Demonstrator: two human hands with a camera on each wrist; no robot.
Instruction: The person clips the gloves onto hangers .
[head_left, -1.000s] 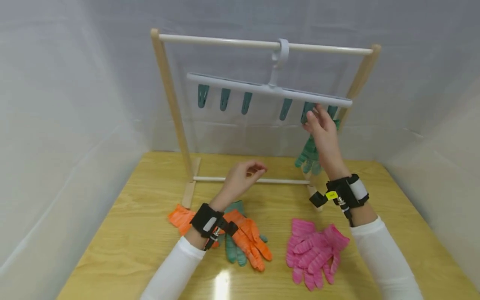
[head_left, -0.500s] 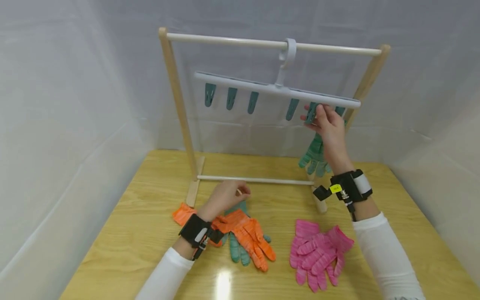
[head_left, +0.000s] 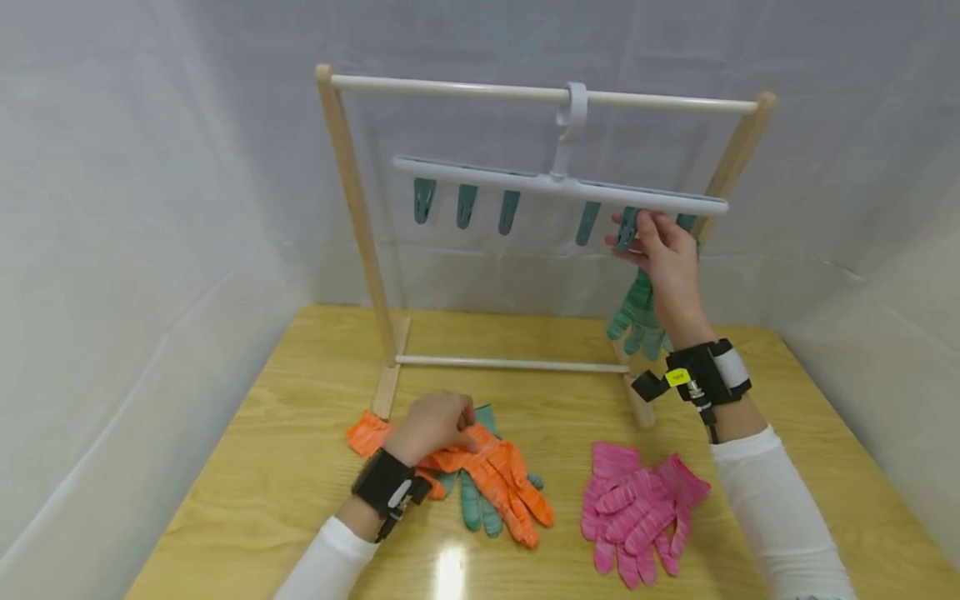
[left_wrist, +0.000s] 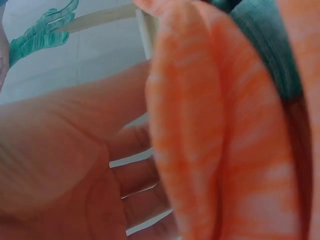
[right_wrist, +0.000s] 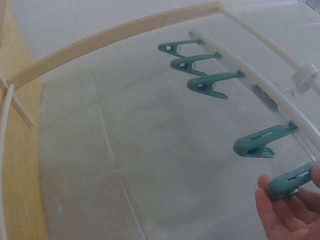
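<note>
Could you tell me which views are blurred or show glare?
Head view: sharp, with a bright glare patch on the table near the front edge. Left wrist view: the orange glove and left hand fill the frame, out of focus. Right wrist view: clear, evenly lit.

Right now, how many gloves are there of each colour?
Orange gloves: 2
Green gloves: 2 (one hangs from the rack)
Pink gloves: 2
Total: 6
</note>
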